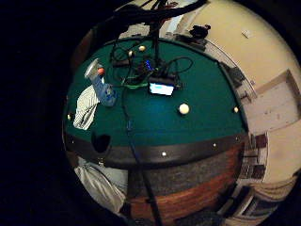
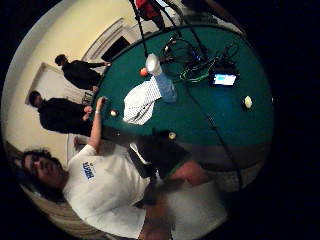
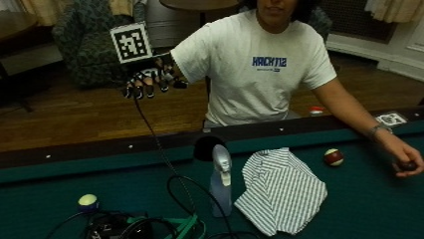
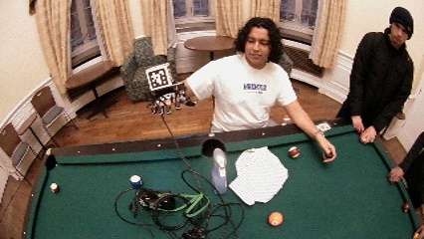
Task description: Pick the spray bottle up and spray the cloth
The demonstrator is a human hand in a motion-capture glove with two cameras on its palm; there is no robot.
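**Hovering gloved hand, bottle untouched**

Hanging in the air at chest height, the right hand [image 3: 149,79] is raised out to the person's side, back from the rail and well apart from everything on the bench [image 3: 59,186]. Fingers [image 3: 137,91] point down, relaxed and slightly spread, holding nothing.

Spray bottle [image 3: 220,181] stands upright on the green felt, just in front of a side pocket [image 3: 207,147]; pale trigger head on top, blue-tinted body. Striped cloth [image 3: 281,190] lies flat just beside it, on the side toward the person's bare hand; whether bottle and cloth touch, can't tell.

Bare left hand [image 3: 404,160] rests on the felt near the rail, w/ a dark ball under it. Red-and-white ball [image 3: 333,157] sits btw cloth and that hand. Yellow-white ball [image 3: 87,200] lies well apart on the other side, near a tangle of cables [image 3: 142,226] w/ green strap.
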